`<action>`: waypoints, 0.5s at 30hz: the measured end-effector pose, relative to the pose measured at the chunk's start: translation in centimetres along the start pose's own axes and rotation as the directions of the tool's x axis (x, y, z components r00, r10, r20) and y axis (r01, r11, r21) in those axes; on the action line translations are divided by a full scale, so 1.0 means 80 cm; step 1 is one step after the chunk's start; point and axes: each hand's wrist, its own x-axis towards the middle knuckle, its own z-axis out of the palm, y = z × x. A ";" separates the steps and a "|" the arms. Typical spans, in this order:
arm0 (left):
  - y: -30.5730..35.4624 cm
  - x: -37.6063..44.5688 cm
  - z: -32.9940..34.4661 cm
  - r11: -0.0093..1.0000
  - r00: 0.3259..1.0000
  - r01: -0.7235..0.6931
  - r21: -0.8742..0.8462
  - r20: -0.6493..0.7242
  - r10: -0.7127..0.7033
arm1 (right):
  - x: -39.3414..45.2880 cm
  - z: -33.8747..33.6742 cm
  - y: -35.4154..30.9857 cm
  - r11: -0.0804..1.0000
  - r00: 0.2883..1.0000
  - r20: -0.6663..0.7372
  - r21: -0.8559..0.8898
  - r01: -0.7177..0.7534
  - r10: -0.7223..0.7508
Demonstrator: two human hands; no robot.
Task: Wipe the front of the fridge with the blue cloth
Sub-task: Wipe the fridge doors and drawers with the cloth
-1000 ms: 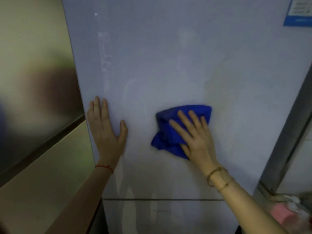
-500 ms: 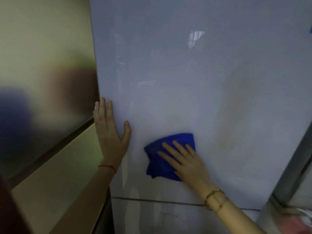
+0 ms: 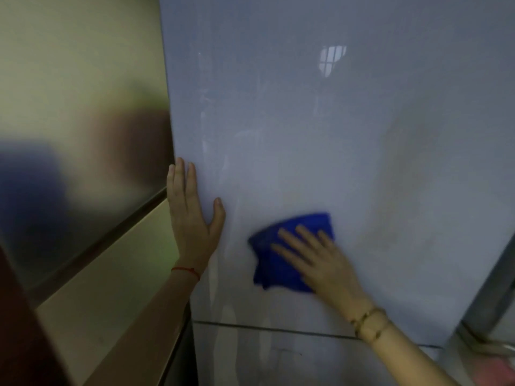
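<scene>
The pale grey-blue fridge door fills most of the head view, glossy, with faint streaks on its left part. My right hand lies flat on the bunched blue cloth, pressing it against the lower middle of the door; the cloth shows above and left of the fingers. My left hand rests flat on the door's left edge, fingers pointing up and close together, holding nothing. A red string circles the left wrist, beaded bracelets the right.
A seam crosses the fridge just below my hands, with a lower door beneath it. A beige wall with a dark diagonal rail stands at the left. A grey upright frame borders the fridge at the lower right.
My right hand has slid the cloth down the door from its middle toward the seam, then slightly right. The left hand has stayed on the left edge. The view has shifted.
</scene>
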 end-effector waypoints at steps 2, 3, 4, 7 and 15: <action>0.000 -0.001 0.000 1.000 1.000 0.006 -0.005 0.007 -0.006 | 0.047 -0.028 0.041 0.976 0.967 -0.139 0.081 -0.204 0.214; 0.000 -0.001 0.001 1.000 1.000 0.009 -0.007 0.006 -0.009 | 0.078 -0.043 0.059 0.934 0.913 -0.207 0.146 -0.325 0.350; 0.000 -0.002 0.000 1.000 1.000 0.012 -0.010 0.006 -0.012 | 0.108 -0.054 0.069 0.878 0.844 -0.254 0.216 -0.427 0.473; 0.000 -0.001 -0.001 1.000 1.000 0.012 -0.018 0.017 -0.011 | 0.156 -0.059 0.048 0.837 0.796 -0.271 0.262 -0.480 0.541; 0.006 0.000 -0.004 0.999 1.000 -0.013 0.046 0.028 0.012 | 0.027 -0.023 0.035 0.953 0.949 -0.114 0.103 -0.284 0.295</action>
